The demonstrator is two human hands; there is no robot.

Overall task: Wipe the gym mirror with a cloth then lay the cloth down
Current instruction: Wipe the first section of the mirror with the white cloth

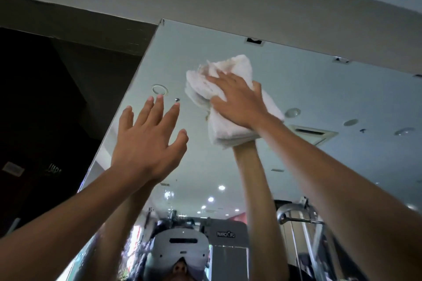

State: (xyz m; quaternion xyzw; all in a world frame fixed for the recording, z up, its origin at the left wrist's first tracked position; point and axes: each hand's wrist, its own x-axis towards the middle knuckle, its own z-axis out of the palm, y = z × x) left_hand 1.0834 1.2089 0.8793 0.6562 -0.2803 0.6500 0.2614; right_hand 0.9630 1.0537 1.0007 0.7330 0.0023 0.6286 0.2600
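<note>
Flat right hand [237, 102] presses cloth [228, 129] against mirror [319, 88]. Fingers spread, left hand [146, 143] is raised, holding nothing.

right hand [237, 100] presses white cloth [230, 129] flat against mirror [319, 88].

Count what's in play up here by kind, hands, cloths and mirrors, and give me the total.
Bare hands: 2, the left hand and the right hand
Bunched white terry cloth: 1
Large glass wall mirror: 1
Total: 4
</note>
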